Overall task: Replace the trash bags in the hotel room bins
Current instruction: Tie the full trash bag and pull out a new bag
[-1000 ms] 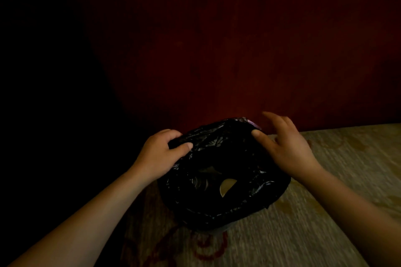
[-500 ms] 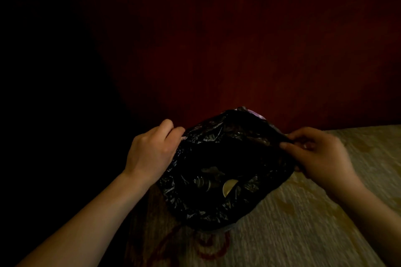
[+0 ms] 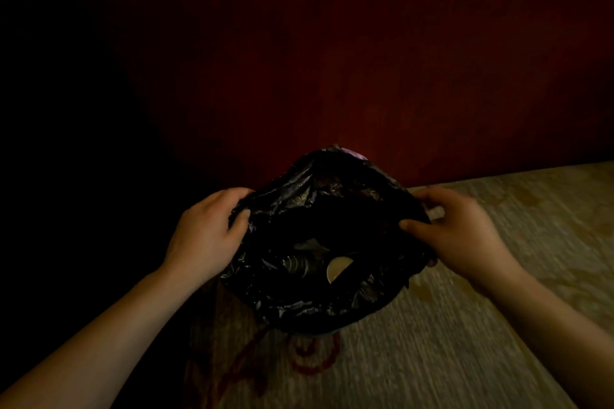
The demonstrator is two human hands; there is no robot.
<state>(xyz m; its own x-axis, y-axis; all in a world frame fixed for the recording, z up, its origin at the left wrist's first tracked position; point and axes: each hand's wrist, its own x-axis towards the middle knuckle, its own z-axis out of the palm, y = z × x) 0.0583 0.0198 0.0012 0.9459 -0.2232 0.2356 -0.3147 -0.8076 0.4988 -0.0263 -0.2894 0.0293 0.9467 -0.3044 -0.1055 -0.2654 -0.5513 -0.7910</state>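
Gripping trash bag (image 3: 299, 302) rim, both hands outstretched

The crumpled glossy black plastic trash bag (image 3: 319, 295) shows grey sheen along its folds, with a small pale lilac patch (image 3: 354, 153) at its far rim. Inside lies a pale cream rounded scrap (image 3: 337, 267). The beige streaked carpet floor (image 3: 465, 325) bears a red looping motif (image 3: 315, 359). Behind stands a dark red wall (image 3: 365, 60), fading to black on the left.
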